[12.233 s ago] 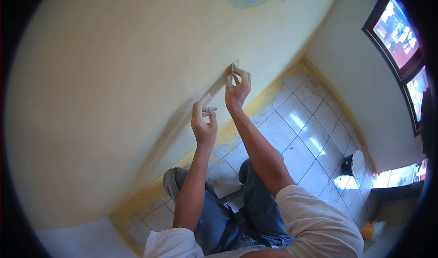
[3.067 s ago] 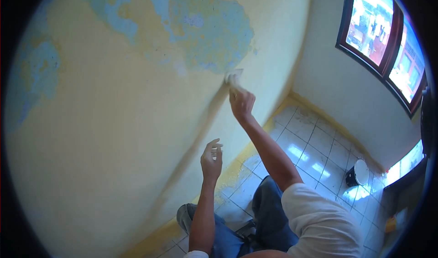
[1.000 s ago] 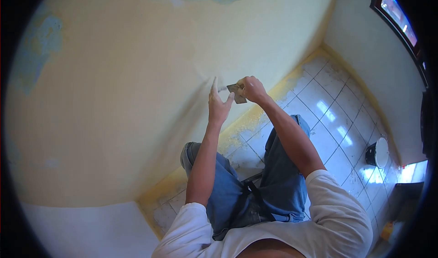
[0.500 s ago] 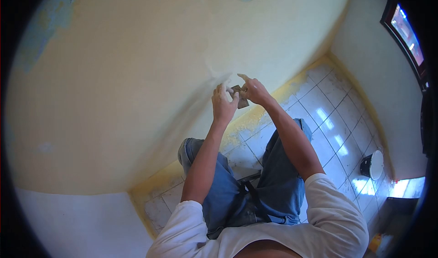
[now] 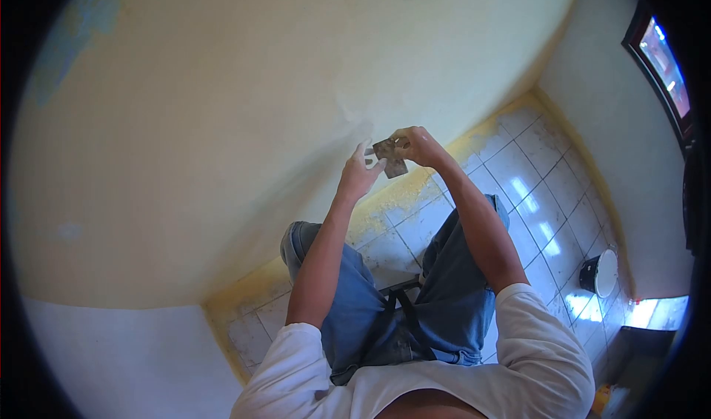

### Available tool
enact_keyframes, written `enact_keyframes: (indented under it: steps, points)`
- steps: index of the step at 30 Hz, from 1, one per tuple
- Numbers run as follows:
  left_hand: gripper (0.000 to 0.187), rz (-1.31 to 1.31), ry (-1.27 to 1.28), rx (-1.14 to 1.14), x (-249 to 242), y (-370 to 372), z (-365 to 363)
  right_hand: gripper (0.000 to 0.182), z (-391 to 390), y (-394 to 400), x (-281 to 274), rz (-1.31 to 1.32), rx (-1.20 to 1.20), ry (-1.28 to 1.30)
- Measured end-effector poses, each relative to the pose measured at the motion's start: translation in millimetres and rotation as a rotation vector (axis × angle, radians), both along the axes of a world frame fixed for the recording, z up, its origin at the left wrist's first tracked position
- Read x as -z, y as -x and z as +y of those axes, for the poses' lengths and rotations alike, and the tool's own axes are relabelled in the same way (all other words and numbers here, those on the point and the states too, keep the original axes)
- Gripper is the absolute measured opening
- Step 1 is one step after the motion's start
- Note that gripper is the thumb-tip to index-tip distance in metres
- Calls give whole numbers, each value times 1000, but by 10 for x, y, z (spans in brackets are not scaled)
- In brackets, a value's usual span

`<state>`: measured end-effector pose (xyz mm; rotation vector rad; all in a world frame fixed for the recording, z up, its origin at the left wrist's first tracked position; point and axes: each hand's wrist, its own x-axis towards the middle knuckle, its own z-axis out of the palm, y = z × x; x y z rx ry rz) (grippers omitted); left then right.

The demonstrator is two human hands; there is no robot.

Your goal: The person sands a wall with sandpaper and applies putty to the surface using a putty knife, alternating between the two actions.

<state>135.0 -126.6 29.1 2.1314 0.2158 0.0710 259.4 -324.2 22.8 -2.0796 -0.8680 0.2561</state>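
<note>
The left hand (image 5: 358, 176) curls beside the flat blade (image 5: 397, 169), its grip unclear; the right hand (image 5: 421, 146) pinches the upper right side. Held above the floor (image 5: 415, 232)'s wall-side edge, it looks light, stiff, probably best taken by its faces

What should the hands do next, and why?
Maybe the right hand could raise the dark flat piece it holds to the wall, since a pale streak shows there, a little above the left hand.

Bucket (image 5: 598, 274) on floor (image 5: 544, 189), right of hands (image 5: 424, 147)
</note>
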Motion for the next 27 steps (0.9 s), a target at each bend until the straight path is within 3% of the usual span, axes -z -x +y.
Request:
enact_keyframes:
  steps: [3,6,10,13,16,19,22,23,26,27]
  points:
    - [39,-42,76,-20,317,-125,155,42,28,46,-3,236,-72,-115]
    - [25,-186,156,-100,405,-170,262,37,87,216,5,409,-86,-297]
    - [30,-199,116,-100,-7,-123,311,29,174,312,-68,265,29,-335]
    - [41,-105,-47,-134,-152,-64,322,25,300,294,-227,-163,379,-339]
    - [48,-72,-136,-172,-71,-9,292,24,424,215,-454,-267,851,-398]
    - [48,3,-87,-139,-202,-5,348,30,658,74,-333,-276,1023,-736]
    - [45,-28,-59,-173,-310,-4,357,41,969,56,-71,-243,1001,-667]
    - [44,-62,-53,-194,-291,63,406,50,1145,95,25,-344,909,-733]
    - [41,-135,-34,-254,-350,65,476,46,1534,264,-157,-49,902,-850]
    - [40,-155,-25,-277,-360,83,494,47,1639,300,-179,-128,888,-861]
